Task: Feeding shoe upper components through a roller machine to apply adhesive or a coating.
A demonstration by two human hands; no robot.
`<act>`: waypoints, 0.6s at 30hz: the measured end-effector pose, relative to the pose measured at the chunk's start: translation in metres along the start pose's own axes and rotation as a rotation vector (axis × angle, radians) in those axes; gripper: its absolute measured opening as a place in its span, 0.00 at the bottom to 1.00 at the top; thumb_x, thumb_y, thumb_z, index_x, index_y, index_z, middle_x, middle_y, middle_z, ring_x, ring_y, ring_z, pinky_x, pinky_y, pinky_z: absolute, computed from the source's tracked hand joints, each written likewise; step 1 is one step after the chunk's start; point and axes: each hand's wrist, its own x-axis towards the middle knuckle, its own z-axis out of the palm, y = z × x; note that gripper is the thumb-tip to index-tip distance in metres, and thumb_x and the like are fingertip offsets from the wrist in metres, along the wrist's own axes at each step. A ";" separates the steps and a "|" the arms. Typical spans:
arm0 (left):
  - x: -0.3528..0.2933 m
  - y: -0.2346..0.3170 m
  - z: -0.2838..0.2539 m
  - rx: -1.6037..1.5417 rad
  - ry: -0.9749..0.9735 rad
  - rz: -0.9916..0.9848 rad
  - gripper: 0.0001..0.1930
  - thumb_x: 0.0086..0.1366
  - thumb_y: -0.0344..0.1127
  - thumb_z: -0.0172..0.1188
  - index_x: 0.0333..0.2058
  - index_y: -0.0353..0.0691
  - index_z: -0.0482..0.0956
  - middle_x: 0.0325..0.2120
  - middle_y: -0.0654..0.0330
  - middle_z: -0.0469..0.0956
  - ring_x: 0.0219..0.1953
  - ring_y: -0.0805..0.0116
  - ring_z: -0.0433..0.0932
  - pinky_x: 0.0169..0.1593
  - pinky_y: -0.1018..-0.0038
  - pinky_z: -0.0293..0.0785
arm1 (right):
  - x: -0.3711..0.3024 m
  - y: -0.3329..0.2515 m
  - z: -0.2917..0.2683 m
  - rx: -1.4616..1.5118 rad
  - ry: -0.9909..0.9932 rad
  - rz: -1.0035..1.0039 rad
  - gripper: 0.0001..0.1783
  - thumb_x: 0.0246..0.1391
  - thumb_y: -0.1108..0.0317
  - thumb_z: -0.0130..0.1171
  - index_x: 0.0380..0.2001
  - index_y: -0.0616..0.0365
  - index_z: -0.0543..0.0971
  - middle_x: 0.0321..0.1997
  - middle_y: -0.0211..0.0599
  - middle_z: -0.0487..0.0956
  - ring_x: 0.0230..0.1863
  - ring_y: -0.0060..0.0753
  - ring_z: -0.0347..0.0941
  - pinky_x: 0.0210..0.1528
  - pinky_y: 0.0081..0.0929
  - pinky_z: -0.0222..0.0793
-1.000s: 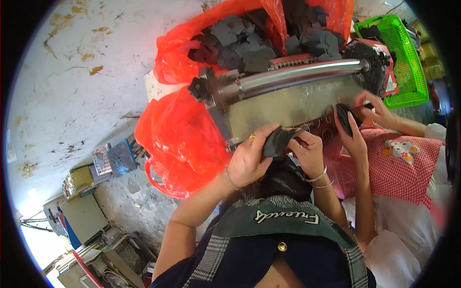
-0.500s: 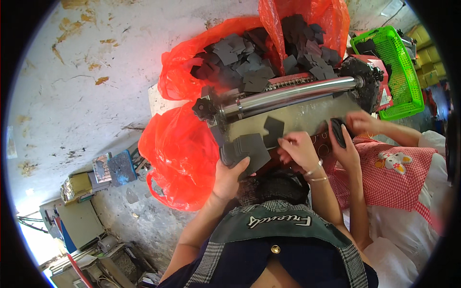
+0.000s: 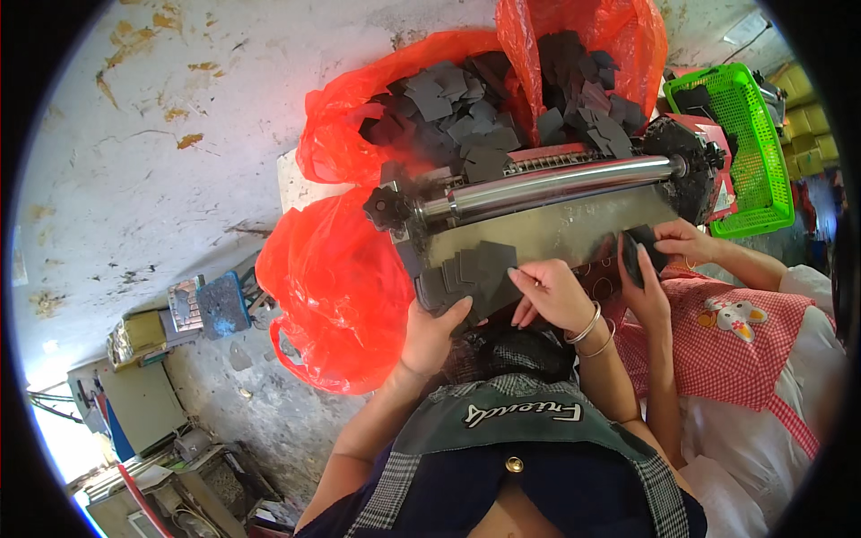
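A fanned stack of thin dark grey square pieces [image 3: 446, 283] rests in my left hand [image 3: 430, 334], its thumb pressed on top and its fingers hidden underneath. My right hand [image 3: 558, 296], with two bracelets at the wrist, is at the stack's right side. Its thumb and fingers pinch the edge of a dark grey square piece [image 3: 496, 271]. Just beyond the stack lies the metal feed plate [image 3: 556, 226] of a roller machine, below its shiny steel roller [image 3: 560, 186].
Red plastic bags [image 3: 336, 278] hang left of and behind the machine; loose dark pieces [image 3: 448, 103] fill the far ones. At right, a co-worker's hands [image 3: 650, 296] hold a dark stack [image 3: 635, 258]. A green basket [image 3: 778, 157] stands at far right; a black knob [image 3: 387, 208] juts out.
The loose piece on the plate has left its spot. My right hand has moved to the edge of my stack. The co-worker's far hand has come to the co-worker's stack.
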 end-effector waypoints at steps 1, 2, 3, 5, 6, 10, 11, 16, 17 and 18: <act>-0.001 0.003 0.000 0.004 0.016 -0.009 0.14 0.61 0.24 0.57 0.46 0.37 0.73 0.39 0.59 0.78 0.37 0.69 0.79 0.35 0.69 0.81 | 0.003 0.001 -0.002 -0.001 -0.004 0.003 0.18 0.62 0.64 0.51 0.25 0.69 0.75 0.19 0.35 0.76 0.17 0.23 0.76 0.19 0.16 0.71; -0.001 0.005 0.001 0.008 0.033 -0.017 0.14 0.61 0.24 0.57 0.47 0.37 0.73 0.39 0.59 0.78 0.37 0.68 0.79 0.35 0.68 0.81 | 0.007 0.002 -0.004 0.044 0.135 -0.013 0.18 0.62 0.64 0.51 0.23 0.68 0.74 0.19 0.37 0.76 0.16 0.24 0.75 0.18 0.17 0.72; -0.002 0.007 0.003 0.006 0.033 -0.019 0.14 0.61 0.24 0.57 0.47 0.37 0.73 0.39 0.59 0.78 0.37 0.68 0.79 0.35 0.68 0.81 | 0.010 0.002 -0.006 0.089 0.278 -0.029 0.18 0.62 0.64 0.51 0.22 0.67 0.73 0.20 0.38 0.77 0.15 0.25 0.75 0.17 0.18 0.72; -0.002 0.011 0.008 0.047 0.046 0.004 0.14 0.61 0.24 0.56 0.47 0.37 0.72 0.39 0.58 0.78 0.36 0.68 0.79 0.35 0.69 0.81 | 0.021 0.008 -0.007 0.063 0.454 -0.091 0.17 0.60 0.64 0.54 0.24 0.67 0.76 0.21 0.39 0.78 0.15 0.23 0.74 0.16 0.17 0.70; -0.002 0.012 0.007 0.047 0.057 0.008 0.14 0.61 0.24 0.56 0.47 0.37 0.72 0.39 0.58 0.78 0.36 0.68 0.79 0.35 0.69 0.81 | 0.022 0.006 0.000 0.040 0.338 -0.141 0.16 0.59 0.64 0.55 0.25 0.68 0.76 0.21 0.38 0.78 0.16 0.22 0.74 0.16 0.17 0.70; -0.001 0.014 0.011 0.042 0.073 0.017 0.12 0.63 0.24 0.54 0.45 0.33 0.72 0.38 0.57 0.78 0.35 0.68 0.79 0.35 0.70 0.80 | 0.002 -0.008 0.012 -0.056 0.099 -0.114 0.14 0.58 0.66 0.56 0.29 0.70 0.77 0.20 0.37 0.77 0.17 0.21 0.75 0.17 0.17 0.71; 0.000 0.015 0.011 0.030 0.054 0.022 0.11 0.63 0.24 0.53 0.44 0.31 0.72 0.37 0.56 0.78 0.35 0.69 0.78 0.36 0.71 0.80 | 0.001 -0.007 0.011 -0.065 0.090 -0.136 0.14 0.58 0.66 0.55 0.28 0.70 0.77 0.20 0.37 0.77 0.17 0.21 0.75 0.17 0.17 0.72; -0.003 0.015 0.006 0.020 0.063 0.025 0.10 0.64 0.24 0.52 0.44 0.30 0.72 0.35 0.57 0.78 0.33 0.70 0.78 0.36 0.73 0.78 | 0.009 0.003 -0.008 0.040 0.146 -0.067 0.13 0.58 0.68 0.55 0.29 0.71 0.76 0.22 0.37 0.77 0.20 0.26 0.77 0.20 0.18 0.74; -0.002 0.015 0.005 0.035 0.055 0.018 0.10 0.64 0.24 0.52 0.44 0.30 0.72 0.35 0.58 0.78 0.32 0.70 0.77 0.36 0.74 0.77 | 0.008 0.001 -0.006 0.039 0.144 -0.067 0.13 0.58 0.68 0.55 0.29 0.71 0.76 0.22 0.37 0.77 0.20 0.26 0.77 0.20 0.18 0.74; -0.002 0.014 0.005 0.035 0.054 0.017 0.10 0.64 0.24 0.52 0.44 0.30 0.72 0.35 0.58 0.78 0.32 0.70 0.77 0.36 0.74 0.77 | 0.005 -0.005 0.000 0.063 0.085 -0.052 0.13 0.58 0.68 0.55 0.29 0.71 0.76 0.22 0.37 0.77 0.20 0.26 0.77 0.20 0.18 0.74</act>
